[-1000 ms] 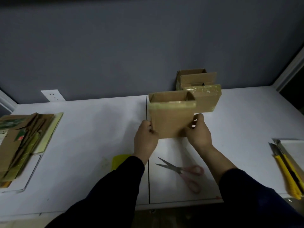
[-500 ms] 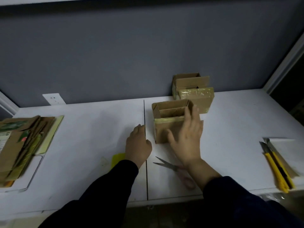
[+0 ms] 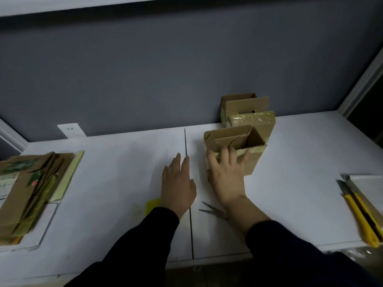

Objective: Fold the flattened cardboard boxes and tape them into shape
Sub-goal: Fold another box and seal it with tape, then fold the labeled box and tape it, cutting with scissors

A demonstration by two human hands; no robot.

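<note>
Matt brown cardboard on the box under the right hand, with a shiny yellowish tape band round its top edge. Beyond that hand, the taped boxes catch the light: glossy film over dull card. The counter under the left hand looks white, smooth and matt. By the right wrist, scissors with bare grey metal blades. Far right of the hands, utility knives in yellow plastic. Far left, flattened cardboard, dull, partly printed.

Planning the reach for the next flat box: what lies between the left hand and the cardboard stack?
Head view: only bare table lies between the left hand and the stack. A yellow piece sits by the wrist, just below that line.
</note>
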